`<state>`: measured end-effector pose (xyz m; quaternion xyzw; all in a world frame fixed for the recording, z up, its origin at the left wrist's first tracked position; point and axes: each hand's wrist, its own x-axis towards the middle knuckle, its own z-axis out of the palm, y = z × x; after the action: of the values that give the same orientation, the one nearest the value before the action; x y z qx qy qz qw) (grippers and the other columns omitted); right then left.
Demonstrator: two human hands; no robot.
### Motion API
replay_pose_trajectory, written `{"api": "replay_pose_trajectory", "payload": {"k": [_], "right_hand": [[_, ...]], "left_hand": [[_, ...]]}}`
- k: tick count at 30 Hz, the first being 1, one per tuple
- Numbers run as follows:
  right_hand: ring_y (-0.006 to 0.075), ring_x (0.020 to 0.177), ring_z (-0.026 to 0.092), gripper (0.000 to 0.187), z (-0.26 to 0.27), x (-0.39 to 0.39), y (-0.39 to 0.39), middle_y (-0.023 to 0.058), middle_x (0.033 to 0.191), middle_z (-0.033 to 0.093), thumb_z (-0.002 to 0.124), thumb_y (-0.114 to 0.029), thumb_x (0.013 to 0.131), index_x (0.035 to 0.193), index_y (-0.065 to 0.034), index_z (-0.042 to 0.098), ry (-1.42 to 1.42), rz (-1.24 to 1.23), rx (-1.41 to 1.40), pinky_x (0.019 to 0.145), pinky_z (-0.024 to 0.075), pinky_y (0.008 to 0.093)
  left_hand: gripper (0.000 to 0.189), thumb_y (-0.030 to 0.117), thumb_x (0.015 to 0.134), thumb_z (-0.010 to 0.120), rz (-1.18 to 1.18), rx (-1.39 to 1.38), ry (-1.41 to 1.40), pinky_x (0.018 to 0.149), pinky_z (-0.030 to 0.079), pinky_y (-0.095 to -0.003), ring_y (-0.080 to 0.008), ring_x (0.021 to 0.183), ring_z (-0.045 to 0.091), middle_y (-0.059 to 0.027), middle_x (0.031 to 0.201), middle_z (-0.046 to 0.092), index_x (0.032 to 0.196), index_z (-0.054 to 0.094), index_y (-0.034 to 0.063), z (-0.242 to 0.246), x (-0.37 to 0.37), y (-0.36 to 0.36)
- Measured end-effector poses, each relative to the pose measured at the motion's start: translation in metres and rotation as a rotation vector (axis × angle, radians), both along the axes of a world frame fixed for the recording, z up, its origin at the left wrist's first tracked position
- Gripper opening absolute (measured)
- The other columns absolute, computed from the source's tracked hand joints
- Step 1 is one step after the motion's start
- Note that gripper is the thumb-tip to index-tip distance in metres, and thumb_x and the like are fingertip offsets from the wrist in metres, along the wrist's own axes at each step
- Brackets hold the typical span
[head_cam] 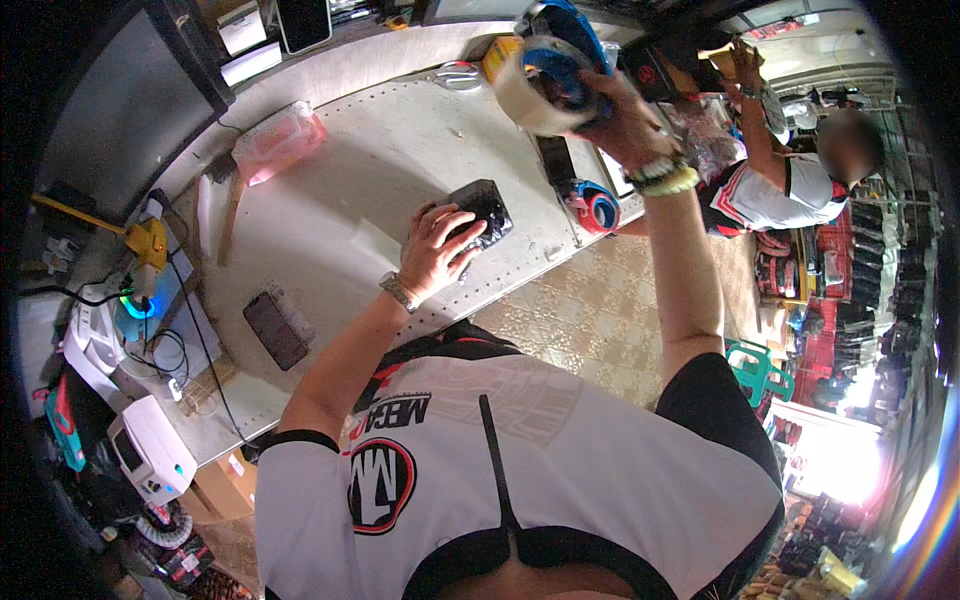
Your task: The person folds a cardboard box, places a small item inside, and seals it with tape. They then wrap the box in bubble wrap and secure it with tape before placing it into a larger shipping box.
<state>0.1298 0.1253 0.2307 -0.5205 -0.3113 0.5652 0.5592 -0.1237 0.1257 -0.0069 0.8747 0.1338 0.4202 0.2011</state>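
Note:
A small box-shaped package in shiny black plastic [484,210] lies on the white worktop [360,172]. My left hand [440,244], a watch at its wrist, rests on the package's near left side with the fingers spread. Raised above the worktop's far right part, my right hand [622,120] is closed around a blue tape dispenser [574,26] that carries a wide roll of pale tape [544,86]. The roll and hand are slightly blurred. Below it, at the worktop's right edge, stands another tape dispenser, blue and red [598,210].
A pink-and-clear soft pack [279,142], a smartphone [275,331] and scissors [456,76] lie on the worktop. Cables [169,352] and a white label printer [152,450] are at left, a monitor [127,97] at upper left. Another person [780,187] is at the right.

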Motion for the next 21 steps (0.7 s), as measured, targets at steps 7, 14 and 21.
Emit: {"api": "replay_pose_trajectory", "payload": {"k": [7, 14, 21], "right_hand": [[0.0288, 0.097, 0.067, 0.050, -0.028, -0.062, -0.071, 0.0158, 0.110, 0.062, 0.065, -0.040, 0.089, 0.133, -0.0152, 0.058, -1.586, 0.235, -0.212, 0.085, 0.0541, 0.0375], [0.0355, 0.097, 0.069, 0.066, -0.067, -0.060, -0.095, 0.0178, 0.102, 0.071, 0.065, -0.065, 0.076, 0.125, -0.0204, 0.064, -1.372, 0.347, -0.147, 0.085, 0.0549, 0.0455], [0.0366, 0.092, 0.069, 0.064, -0.072, -0.080, -0.169, 0.0227, 0.094, 0.070, 0.067, -0.049, 0.077, 0.133, -0.0194, 0.059, -1.180, 0.146, -0.205, 0.083, 0.0542, 0.0453]], "left_hand": [[0.049, 0.021, 0.075, 0.081, 0.073, -0.005, -0.034, 0.107, 0.037, -0.0521, -0.0271, 0.113, 0.049, -0.0058, 0.110, 0.050, 0.122, 0.068, 0.0240, -0.009, 0.003, -0.015], [0.044, 0.018, 0.073, 0.083, 0.109, 0.029, -0.063, 0.096, 0.046, -0.0450, -0.0304, 0.108, 0.052, -0.0099, 0.116, 0.051, 0.115, 0.072, 0.0223, -0.002, 0.002, -0.020], [0.037, 0.018, 0.072, 0.084, 0.150, 0.016, -0.121, 0.091, 0.047, -0.0417, -0.0283, 0.105, 0.055, -0.0093, 0.108, 0.059, 0.107, 0.076, 0.0218, -0.001, 0.000, -0.024]]}}
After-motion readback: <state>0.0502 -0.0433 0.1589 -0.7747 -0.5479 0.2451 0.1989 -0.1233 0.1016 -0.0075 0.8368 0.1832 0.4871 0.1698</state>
